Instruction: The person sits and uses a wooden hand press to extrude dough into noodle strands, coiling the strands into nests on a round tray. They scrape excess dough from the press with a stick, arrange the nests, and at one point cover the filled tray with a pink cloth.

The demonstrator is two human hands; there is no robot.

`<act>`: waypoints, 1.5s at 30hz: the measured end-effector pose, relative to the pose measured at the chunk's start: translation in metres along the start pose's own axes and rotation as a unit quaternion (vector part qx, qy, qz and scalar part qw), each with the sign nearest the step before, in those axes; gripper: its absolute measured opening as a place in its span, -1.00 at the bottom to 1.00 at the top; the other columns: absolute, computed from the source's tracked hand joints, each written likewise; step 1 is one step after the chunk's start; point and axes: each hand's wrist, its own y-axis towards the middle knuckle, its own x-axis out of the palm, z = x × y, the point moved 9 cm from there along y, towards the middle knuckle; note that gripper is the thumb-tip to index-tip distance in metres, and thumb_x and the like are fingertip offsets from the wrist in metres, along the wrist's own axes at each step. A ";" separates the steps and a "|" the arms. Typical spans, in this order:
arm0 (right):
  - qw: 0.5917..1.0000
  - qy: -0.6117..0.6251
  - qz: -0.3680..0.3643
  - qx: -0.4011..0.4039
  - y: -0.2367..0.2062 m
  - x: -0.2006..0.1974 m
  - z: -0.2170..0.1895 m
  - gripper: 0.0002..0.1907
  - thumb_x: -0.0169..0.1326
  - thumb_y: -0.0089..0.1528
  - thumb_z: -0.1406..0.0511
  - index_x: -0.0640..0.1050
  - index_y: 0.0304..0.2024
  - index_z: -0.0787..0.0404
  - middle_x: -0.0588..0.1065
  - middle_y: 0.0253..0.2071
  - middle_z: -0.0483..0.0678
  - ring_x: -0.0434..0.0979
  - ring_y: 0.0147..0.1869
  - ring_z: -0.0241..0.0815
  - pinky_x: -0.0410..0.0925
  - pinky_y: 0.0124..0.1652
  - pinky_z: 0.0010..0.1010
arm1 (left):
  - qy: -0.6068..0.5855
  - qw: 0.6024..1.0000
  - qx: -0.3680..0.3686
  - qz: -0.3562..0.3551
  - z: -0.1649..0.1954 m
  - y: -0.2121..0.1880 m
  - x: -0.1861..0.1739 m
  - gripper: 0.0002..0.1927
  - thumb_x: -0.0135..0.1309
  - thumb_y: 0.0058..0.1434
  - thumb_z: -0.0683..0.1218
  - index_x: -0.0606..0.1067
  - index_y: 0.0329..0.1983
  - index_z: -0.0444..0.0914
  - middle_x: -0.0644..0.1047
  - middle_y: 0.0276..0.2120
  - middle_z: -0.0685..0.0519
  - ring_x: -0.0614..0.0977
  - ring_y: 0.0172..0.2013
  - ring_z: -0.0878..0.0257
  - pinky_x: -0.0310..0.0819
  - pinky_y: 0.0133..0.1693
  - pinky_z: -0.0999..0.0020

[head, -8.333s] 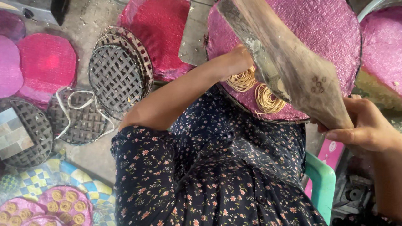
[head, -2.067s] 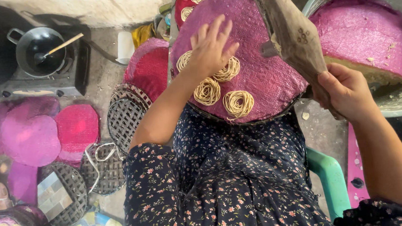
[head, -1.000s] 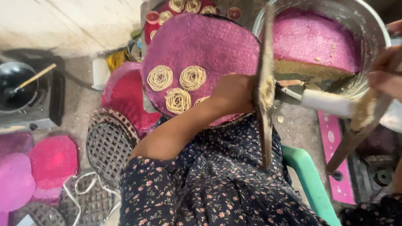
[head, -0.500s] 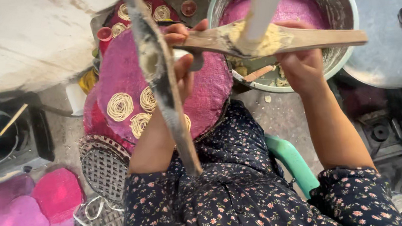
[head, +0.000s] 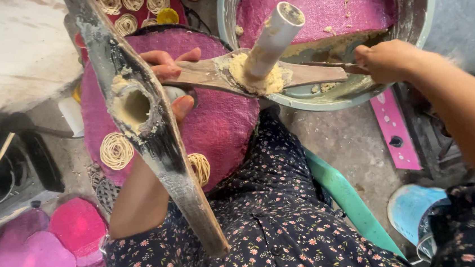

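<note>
Since half a second ago the press (head: 152,129) has swung lower and closer to your head camera, its dough-caked barrel hole now facing up at you, and its plunger arm (head: 261,72) has dropped to lie across the basin (head: 228,15) rim. Your right hand has slid out to the arm's far end.

Your left hand (head: 174,82) wraps the press where the two wooden arms meet, fingers (head: 178,57) curled over the top and thumb underneath, just above the pink mat (head: 226,129). Your right hand (head: 387,59) is closed in a fist on the far tip of the plunger arm, over the basin's near rim. The white plunger (head: 272,40) stands tilted on that arm, with a lump of pale dough (head: 256,81) packed around its base.

Two noodle coils (head: 116,150) lie on the mat, which rests on your lap; one is partly hidden behind the press. More coils (head: 125,1) sit on a tray (head: 173,3) beyond. Inside the basin a pink cloth (head: 317,3) covers more dough.
</note>
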 end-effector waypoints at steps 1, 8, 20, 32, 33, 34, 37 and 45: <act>1.000 0.002 0.018 0.010 -0.011 -0.008 0.015 -0.65 -0.08 0.43 0.11 0.43 0.08 0.23 0.62 -0.21 0.25 0.63 -0.07 0.29 0.44 -0.12 0.04 | 0.004 1.000 0.001 -0.004 -0.007 0.001 -0.002 -0.64 0.31 0.32 -0.23 0.53 0.14 -0.19 0.39 0.05 0.15 0.51 0.04 0.38 0.45 0.32 -0.08; 0.978 -0.172 0.081 0.084 -0.014 -0.030 0.029 -0.75 -0.05 0.39 0.27 0.67 -0.08 0.08 0.66 -0.07 -0.03 0.74 -0.06 -0.01 0.57 -0.26 -0.17 | -0.020 0.999 -0.022 0.013 -0.044 0.016 -0.004 -0.63 0.34 0.29 -0.20 0.52 0.13 -0.18 0.37 0.04 0.11 0.52 0.11 0.28 0.47 0.32 -0.04; 0.993 -0.078 0.081 0.035 0.012 -0.041 -0.020 -0.70 -0.07 0.41 0.11 0.67 -0.12 -0.03 0.66 -0.14 -0.07 0.69 -0.08 -0.04 0.52 -0.21 -0.11 | 0.014 0.996 -0.082 0.002 -0.062 0.014 -0.012 -0.57 0.33 0.29 -0.09 0.46 0.17 -0.13 0.29 0.05 0.08 0.48 0.13 0.08 0.44 0.35 -0.04; 0.990 0.019 0.102 -0.090 0.042 -0.025 -0.064 -0.53 0.07 0.13 0.15 0.61 0.12 -0.26 0.62 -0.03 -0.13 0.63 -0.01 0.02 0.50 -0.12 -0.13 | -0.001 0.996 -0.079 -0.041 -0.055 0.022 -0.008 -0.58 0.33 0.27 -0.15 0.49 0.17 -0.12 0.30 0.06 0.13 0.49 0.15 0.22 0.42 0.35 -0.02; 0.993 0.001 0.091 -0.073 0.033 -0.026 -0.052 -0.40 0.07 0.04 0.24 0.60 0.16 -0.31 0.64 -0.05 -0.13 0.65 -0.02 0.02 0.51 -0.10 -0.13 | 0.001 0.996 -0.081 -0.032 -0.055 0.022 -0.009 -0.59 0.34 0.25 -0.17 0.50 0.14 -0.14 0.31 0.05 0.13 0.49 0.14 0.26 0.43 0.34 -0.04; 0.995 -0.002 0.087 -0.045 0.027 -0.027 -0.040 -0.53 0.05 0.14 0.17 0.63 0.11 -0.29 0.64 -0.06 -0.11 0.65 -0.03 0.04 0.51 -0.08 -0.12 | 0.002 0.997 -0.074 -0.025 -0.056 0.023 -0.009 -0.60 0.34 0.24 -0.18 0.51 0.12 -0.16 0.31 0.04 0.12 0.49 0.13 0.29 0.44 0.34 -0.04; 0.997 -0.003 0.070 0.012 0.019 -0.018 -0.019 -0.70 0.01 0.30 0.10 0.68 0.01 -0.22 0.65 -0.12 -0.04 0.66 -0.06 0.10 0.50 -0.07 -0.08 | 0.005 0.999 -0.047 -0.007 -0.056 0.025 -0.008 -0.63 0.33 0.24 -0.23 0.53 0.09 -0.20 0.32 0.04 0.13 0.47 0.10 0.38 0.47 0.31 -0.03; 0.994 -0.097 -0.048 0.006 0.025 0.022 -0.038 -0.72 0.09 0.17 0.15 0.77 -0.21 0.00 0.71 -0.19 0.00 0.72 -0.10 0.04 0.56 -0.11 -0.18 | 0.016 0.997 -0.072 -0.016 -0.045 0.026 0.002 -0.64 0.33 0.24 -0.24 0.53 0.08 -0.20 0.32 0.04 0.12 0.47 0.11 0.38 0.45 0.33 -0.04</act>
